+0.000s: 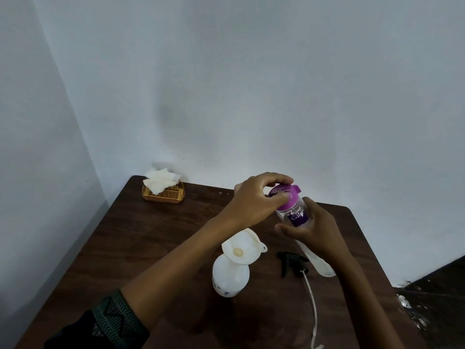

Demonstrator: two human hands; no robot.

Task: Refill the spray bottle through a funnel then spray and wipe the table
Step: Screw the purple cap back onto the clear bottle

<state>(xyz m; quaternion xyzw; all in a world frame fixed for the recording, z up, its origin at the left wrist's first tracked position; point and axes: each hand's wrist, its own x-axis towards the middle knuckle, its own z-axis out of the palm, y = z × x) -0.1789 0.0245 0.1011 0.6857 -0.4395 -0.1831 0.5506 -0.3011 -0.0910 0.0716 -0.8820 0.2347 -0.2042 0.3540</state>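
Observation:
A white spray bottle (230,277) stands near the middle of the dark wooden table (130,248) with a white funnel (242,245) seated in its neck. Its black trigger head (292,263) with a long dip tube lies on the table to the right. My right hand (312,230) grips the body of a clear water bottle (295,214) with a purple label, held above the table. My left hand (256,200) grips its purple lid (284,193) from above.
A gold wire holder with white tissues (162,187) sits at the table's far left corner, near the wall. A white cloth strip (318,260) lies under my right wrist. Dark clutter (432,298) lies off the table's right edge.

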